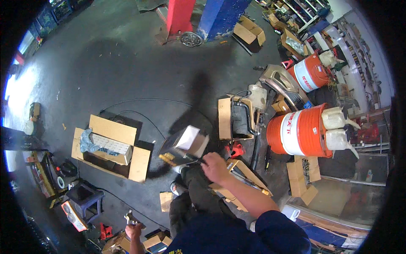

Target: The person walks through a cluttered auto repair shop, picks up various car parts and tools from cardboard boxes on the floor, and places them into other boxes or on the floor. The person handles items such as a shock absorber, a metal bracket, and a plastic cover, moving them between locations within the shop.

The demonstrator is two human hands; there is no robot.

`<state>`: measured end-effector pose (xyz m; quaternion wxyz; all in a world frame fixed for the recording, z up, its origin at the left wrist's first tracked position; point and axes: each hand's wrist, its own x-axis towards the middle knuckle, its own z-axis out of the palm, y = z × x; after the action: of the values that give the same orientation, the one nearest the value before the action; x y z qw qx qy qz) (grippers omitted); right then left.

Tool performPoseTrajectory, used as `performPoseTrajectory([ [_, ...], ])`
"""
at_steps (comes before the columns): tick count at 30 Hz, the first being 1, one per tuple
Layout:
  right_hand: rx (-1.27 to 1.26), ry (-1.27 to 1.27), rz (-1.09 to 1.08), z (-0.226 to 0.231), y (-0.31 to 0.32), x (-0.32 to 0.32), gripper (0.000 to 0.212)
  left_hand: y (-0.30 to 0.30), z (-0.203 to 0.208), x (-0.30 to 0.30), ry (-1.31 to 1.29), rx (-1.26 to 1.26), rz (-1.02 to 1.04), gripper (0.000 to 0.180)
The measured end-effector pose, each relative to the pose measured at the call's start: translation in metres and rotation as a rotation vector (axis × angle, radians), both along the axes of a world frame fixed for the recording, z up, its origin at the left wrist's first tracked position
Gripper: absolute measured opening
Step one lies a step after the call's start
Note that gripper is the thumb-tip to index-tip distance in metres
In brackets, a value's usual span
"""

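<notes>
My right hand [215, 167] reaches forward over my dark trousers and grips the near edge of a small open carton [184, 146]. The carton is dark outside with pale flaps, and something yellow shows at its lower left corner. It is held tilted above the dark floor. My left hand [134, 232] is low at the bottom edge, closed around a small metal part [129, 218] that sticks up from the fist. What kind of part it is I cannot tell.
A large open cardboard box [135, 163] with a white part and plastic wrap lies on the left. Flat cardboard with black hoses [224, 118] lies ahead. Two orange-and-white drums [300, 131] [311, 72] stand on the right. Red and blue posts [179, 17] rise at the back. A dark stool [84, 197] stands at lower left.
</notes>
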<state>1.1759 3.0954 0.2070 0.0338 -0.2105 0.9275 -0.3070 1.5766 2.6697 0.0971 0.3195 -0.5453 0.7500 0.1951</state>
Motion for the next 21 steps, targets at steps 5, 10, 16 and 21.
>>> performPoseTrajectory([
  [5,-0.003,0.041,-0.173,0.041,0.06,0.005,0.02,0.014,0.047,-0.021,-0.096,0.021,-0.018,0.053],
  [10,0.032,-0.096,0.045,0.035,0.024,-0.036,0.02,0.027,0.071,-0.033,-0.08,-0.057,0.068,0.052],
  [16,-0.194,-0.276,0.054,0.013,-0.115,-0.121,0.026,0.05,0.091,-0.052,-0.098,-0.121,0.177,0.052],
  [21,-0.567,-0.411,0.242,0.024,-0.256,-0.14,0.022,0.09,0.114,-0.021,-0.064,-0.22,0.455,0.052],
])
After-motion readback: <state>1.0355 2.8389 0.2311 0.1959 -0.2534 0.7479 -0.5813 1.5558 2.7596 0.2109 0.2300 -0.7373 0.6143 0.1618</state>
